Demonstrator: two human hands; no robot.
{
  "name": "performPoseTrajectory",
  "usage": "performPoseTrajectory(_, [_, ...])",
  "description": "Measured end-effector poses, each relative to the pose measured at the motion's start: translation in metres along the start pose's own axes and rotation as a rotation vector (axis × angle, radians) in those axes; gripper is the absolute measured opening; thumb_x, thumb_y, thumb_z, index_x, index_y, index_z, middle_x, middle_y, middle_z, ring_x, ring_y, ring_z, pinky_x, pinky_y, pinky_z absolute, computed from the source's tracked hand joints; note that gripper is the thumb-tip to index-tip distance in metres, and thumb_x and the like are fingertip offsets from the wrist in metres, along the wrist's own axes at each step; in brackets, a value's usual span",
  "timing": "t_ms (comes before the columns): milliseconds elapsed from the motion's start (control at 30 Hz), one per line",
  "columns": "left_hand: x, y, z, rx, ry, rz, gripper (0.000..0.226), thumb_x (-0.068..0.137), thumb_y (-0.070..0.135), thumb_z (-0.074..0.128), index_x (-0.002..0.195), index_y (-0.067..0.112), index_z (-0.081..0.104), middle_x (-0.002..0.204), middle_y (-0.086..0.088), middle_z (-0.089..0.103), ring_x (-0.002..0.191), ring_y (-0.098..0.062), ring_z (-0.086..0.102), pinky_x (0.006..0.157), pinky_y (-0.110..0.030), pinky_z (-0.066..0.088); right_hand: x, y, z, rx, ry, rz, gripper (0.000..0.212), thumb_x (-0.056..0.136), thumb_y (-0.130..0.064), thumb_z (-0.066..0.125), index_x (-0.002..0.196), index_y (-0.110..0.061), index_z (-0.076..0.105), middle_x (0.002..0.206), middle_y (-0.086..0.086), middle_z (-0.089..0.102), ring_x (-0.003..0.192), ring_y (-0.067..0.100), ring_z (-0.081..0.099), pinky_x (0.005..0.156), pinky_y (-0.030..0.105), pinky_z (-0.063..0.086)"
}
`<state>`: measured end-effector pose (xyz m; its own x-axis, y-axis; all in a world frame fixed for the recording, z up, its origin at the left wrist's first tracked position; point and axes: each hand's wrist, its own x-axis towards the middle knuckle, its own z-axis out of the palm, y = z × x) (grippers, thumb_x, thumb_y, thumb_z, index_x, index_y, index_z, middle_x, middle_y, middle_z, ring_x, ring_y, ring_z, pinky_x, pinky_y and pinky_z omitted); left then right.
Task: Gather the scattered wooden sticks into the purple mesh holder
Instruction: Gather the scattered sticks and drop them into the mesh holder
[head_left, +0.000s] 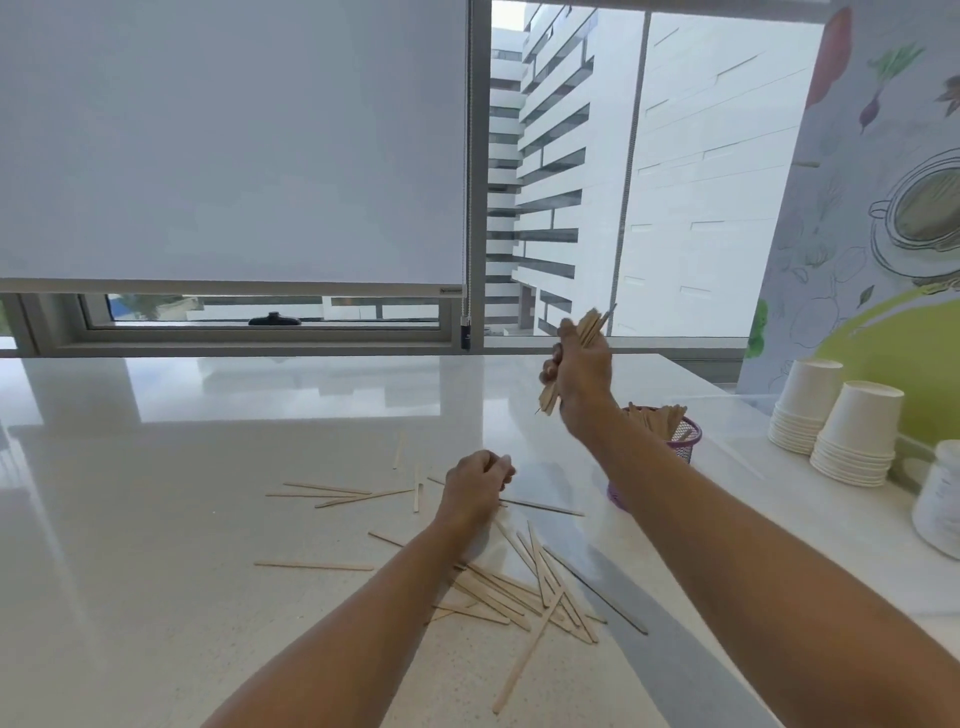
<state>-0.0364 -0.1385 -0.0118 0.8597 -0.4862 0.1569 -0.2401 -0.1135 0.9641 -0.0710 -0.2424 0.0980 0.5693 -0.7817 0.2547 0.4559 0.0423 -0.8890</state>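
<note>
On the white counter (208, 519), far right, head view, purple mesh holder (687, 449): upright and partly hidden behind the right forearm; stored sticks (655, 415) lean fanned inside it.
Right hand (577, 366): raised above and just left of the holder, fingers wrapped round a bundle of sticks (592, 325) whose ends show above and below the fist.
Left hand (480, 486): low over the counter among the strays, fingers curled; whether it pinches a stick cannot be told.
Scattered sticks (519, 592): a thick crossed heap lies near, beside the left forearm; a thinner scatter lies to the left of the left hand.
Step in hand (judged): taking the bundle rightward to drop it into the holder.
Doing it well (judged): square the lower ends so they enter as one. Bring the bundle upright over the free part of the opening, not onto the leaning sticks. Lower the ends inside the rim before loosening the fingers, since a light mesh cup may tip if struck sideways.
Progress (judged): partway, with many sticks on the counter yet to collect.
Bystanders: stacked paper cups (857, 441) and a white jar (940, 499) stand at the right edge, apart from the holder.
</note>
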Motion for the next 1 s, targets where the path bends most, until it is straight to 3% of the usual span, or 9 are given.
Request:
performPoseTrajectory(200, [0.006, -0.013, 0.003, 0.510, -0.072, 0.224, 0.026, 0.095, 0.024, 0.047, 0.105, 0.006, 0.062, 0.114, -0.010, 0.063, 0.109, -0.022, 0.054, 0.085, -0.025, 0.037, 0.031, -0.032, -0.039, -0.056, 0.152, -0.118, 0.019, 0.097, -0.021, 0.048, 0.078, -0.018, 0.042, 0.059, 0.000, 0.039, 0.042, 0.011, 0.036, 0.040, 0.024, 0.035])
performPoseTrajectory(367, [0.007, -0.019, 0.005, 0.688, -0.102, 0.244, 0.035, 0.095, 0.030, 0.045, 0.122, 0.009, 0.055, 0.127, -0.009, 0.056, 0.120, -0.022, 0.049, 0.098, -0.032, 0.038, 0.046, -0.027, -0.076, -0.279, 0.285, -0.206, 0.015, 0.096, -0.025, 0.049, 0.103, -0.012, 0.044, 0.073, 0.001, 0.046, 0.049, 0.011, 0.042, 0.040, 0.023, 0.041])
performPoseTrajectory(467, [0.005, -0.020, 0.008, 0.744, -0.127, 0.258, 0.037, 0.095, 0.032, 0.044, 0.123, 0.010, 0.054, 0.127, -0.008, 0.057, 0.118, -0.022, 0.051, 0.101, -0.034, 0.038, 0.052, -0.017, -0.090, -0.375, 0.316, -0.222, 0.026, 0.095, -0.023, 0.050, 0.113, -0.004, 0.047, 0.086, 0.009, 0.049, 0.063, 0.019, 0.049, 0.059, 0.037, 0.050])
performPoseTrajectory(567, [0.005, -0.020, 0.007, 0.757, -0.122, 0.273, 0.036, 0.095, 0.032, 0.045, 0.121, 0.010, 0.055, 0.124, -0.008, 0.059, 0.115, -0.022, 0.053, 0.100, -0.034, 0.038, 0.052, -0.008, -0.097, -0.496, 0.302, -0.252, 0.020, 0.095, -0.023, 0.050, 0.107, -0.008, 0.046, 0.092, 0.011, 0.050, 0.081, 0.025, 0.050, 0.082, 0.050, 0.049])
performPoseTrajectory(667, [0.006, -0.020, 0.006, 0.762, -0.118, 0.287, 0.036, 0.095, 0.032, 0.045, 0.122, 0.010, 0.055, 0.125, -0.007, 0.059, 0.117, -0.022, 0.052, 0.101, -0.034, 0.037, 0.051, 0.000, -0.100, -0.623, 0.260, -0.272, 0.025, 0.094, -0.020, 0.052, 0.108, 0.000, 0.051, 0.088, 0.011, 0.052, 0.082, 0.028, 0.055, 0.084, 0.052, 0.051])
performPoseTrajectory(733, [0.006, -0.021, 0.006, 0.767, -0.118, 0.292, 0.035, 0.095, 0.031, 0.044, 0.122, 0.011, 0.055, 0.126, -0.006, 0.058, 0.117, -0.021, 0.051, 0.102, -0.035, 0.037, 0.048, 0.001, -0.098, -0.693, 0.205, -0.287, 0.016, 0.091, -0.016, 0.055, 0.096, -0.002, 0.054, 0.084, 0.013, 0.056, 0.085, 0.036, 0.062, 0.083, 0.054, 0.051])
performPoseTrajectory(800, [0.006, -0.022, 0.006, 0.768, -0.116, 0.291, 0.035, 0.095, 0.031, 0.044, 0.122, 0.011, 0.055, 0.126, -0.006, 0.058, 0.117, -0.021, 0.051, 0.103, -0.035, 0.037, 0.046, 0.001, -0.096, -0.755, 0.147, -0.301, 0.011, 0.088, -0.017, 0.059, 0.088, -0.006, 0.055, 0.085, 0.017, 0.064, 0.087, 0.038, 0.065, 0.083, 0.048, 0.053])
performPoseTrajectory(900, [0.007, -0.023, 0.006, 0.770, -0.123, 0.288, 0.035, 0.095, 0.031, 0.044, 0.122, 0.011, 0.055, 0.126, -0.005, 0.058, 0.118, -0.021, 0.051, 0.104, -0.035, 0.037, 0.042, 0.003, -0.094, -0.858, 0.124, -0.324, 0.018, 0.087, -0.023, 0.061, 0.089, -0.006, 0.061, 0.089, 0.014, 0.070, 0.086, 0.031, 0.065, 0.075, 0.027, 0.045])
performPoseTrajectory(1000, [0.007, -0.022, 0.006, 0.758, -0.137, 0.277, 0.035, 0.095, 0.031, 0.044, 0.123, 0.012, 0.055, 0.128, -0.005, 0.057, 0.120, -0.020, 0.050, 0.104, -0.036, 0.036, 0.039, 0.004, -0.094, -0.927, 0.145, -0.345, 0.020, 0.087, -0.025, 0.060, 0.087, -0.005, 0.064, 0.089, 0.013, 0.070, 0.087, 0.029, 0.063, 0.071, 0.025, 0.037])
